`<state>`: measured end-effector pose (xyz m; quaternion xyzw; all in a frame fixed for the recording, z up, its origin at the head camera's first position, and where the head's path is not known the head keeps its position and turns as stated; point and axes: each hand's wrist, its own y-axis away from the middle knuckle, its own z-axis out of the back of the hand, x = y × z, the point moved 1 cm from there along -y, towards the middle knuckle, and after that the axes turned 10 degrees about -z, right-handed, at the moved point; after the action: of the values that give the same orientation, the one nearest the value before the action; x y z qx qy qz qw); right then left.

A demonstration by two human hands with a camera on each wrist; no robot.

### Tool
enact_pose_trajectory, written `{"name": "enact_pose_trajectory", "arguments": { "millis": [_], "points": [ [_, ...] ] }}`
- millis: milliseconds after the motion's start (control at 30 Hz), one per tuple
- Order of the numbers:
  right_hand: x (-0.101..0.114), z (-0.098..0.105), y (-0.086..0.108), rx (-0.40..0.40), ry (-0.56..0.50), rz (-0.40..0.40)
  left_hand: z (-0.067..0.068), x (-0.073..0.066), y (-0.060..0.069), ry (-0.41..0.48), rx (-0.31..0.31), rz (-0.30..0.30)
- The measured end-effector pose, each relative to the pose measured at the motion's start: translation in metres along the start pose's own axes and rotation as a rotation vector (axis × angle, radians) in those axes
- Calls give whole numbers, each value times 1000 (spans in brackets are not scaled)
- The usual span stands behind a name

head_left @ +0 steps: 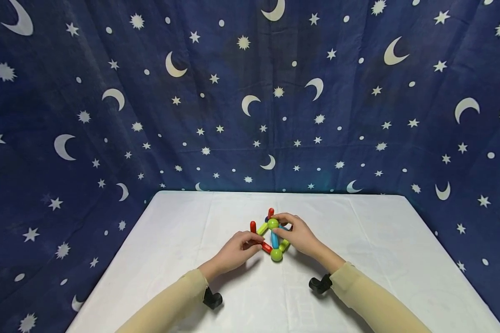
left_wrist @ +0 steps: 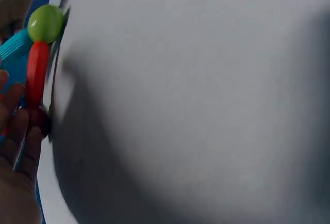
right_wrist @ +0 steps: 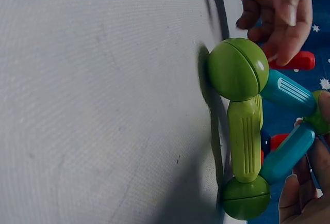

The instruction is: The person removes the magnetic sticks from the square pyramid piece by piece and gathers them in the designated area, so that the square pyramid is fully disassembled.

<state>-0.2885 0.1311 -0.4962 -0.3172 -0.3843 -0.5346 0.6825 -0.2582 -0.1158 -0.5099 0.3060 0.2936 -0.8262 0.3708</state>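
Note:
A frame of rods and balls stands on the table. My left hand grips its left corner, with fingertips around a dark red ball beside a red rod. This rod runs to a green ball at the near corner. My right hand pinches the raised green ball between thumb and fingers. Two blue rods slope down from that ball to the lower green balls, which a yellow-green rod joins. Fingers partly hide the left corner in the head view.
Two red rods stick upward, one at the left corner and one at the back, above a dark blue ball. The white table meets a dark blue star-patterned cloth behind and at both sides.

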Motion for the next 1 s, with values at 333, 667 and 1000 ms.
{"name": "enact_pose_trajectory", "arguments": {
  "millis": [333, 667, 1000],
  "points": [
    [4, 4, 5, -27, -57, 6, -2, 7, -20, -14, -1, 29],
    [7, 1, 10, -33, -88, -24, -4, 0, -30, 101, -50, 88],
    [3, 7, 13, -9, -62, 17, -23, -10, -38, 255, -192, 51]
  ]
}}
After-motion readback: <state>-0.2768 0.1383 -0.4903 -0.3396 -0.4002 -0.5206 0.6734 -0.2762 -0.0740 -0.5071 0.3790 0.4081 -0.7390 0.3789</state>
